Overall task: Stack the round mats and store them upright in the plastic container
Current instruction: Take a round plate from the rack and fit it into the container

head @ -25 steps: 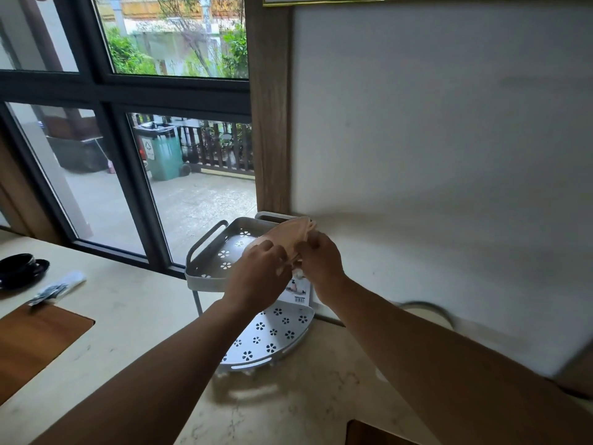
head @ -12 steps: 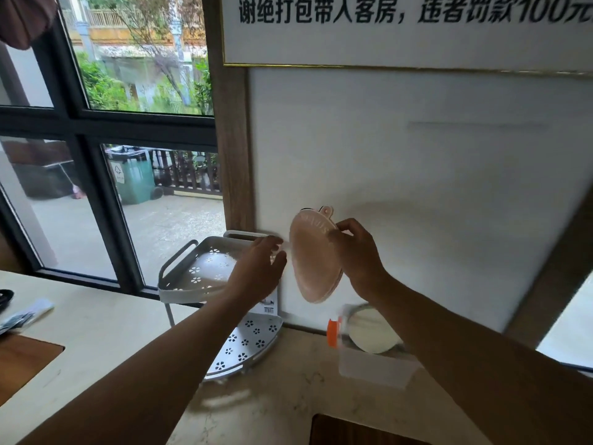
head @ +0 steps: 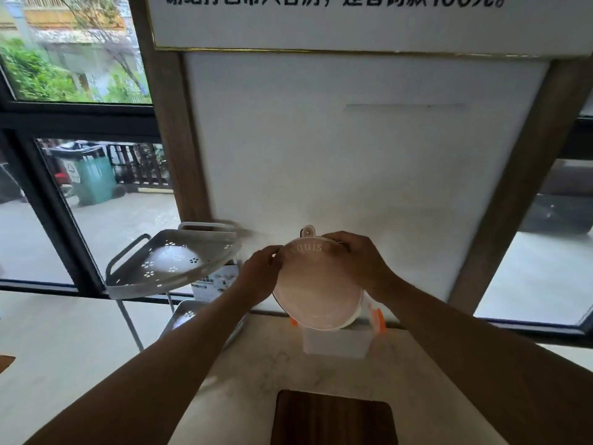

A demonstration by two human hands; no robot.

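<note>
A stack of round pinkish mats (head: 316,290) with a small hanging tab on top stands upright, face toward me. My left hand (head: 258,277) grips its left edge and my right hand (head: 359,263) holds its upper right edge. The stack's lower rim sits at the mouth of a clear plastic container (head: 333,342) with orange clips, which stands on the counter against the white wall panel. A cream-coloured mat edge shows behind the pink one at the lower right.
A grey two-tier corner rack (head: 167,268) with flower cut-outs stands to the left, a small box under its top shelf. A dark wooden board (head: 333,419) lies on the marble counter in front of the container. Windows flank the wall panel.
The mats were lifted off the rack's top shelf, carried right and turned to face me. They now sit lower, over the plastic container, with both hands on them.
</note>
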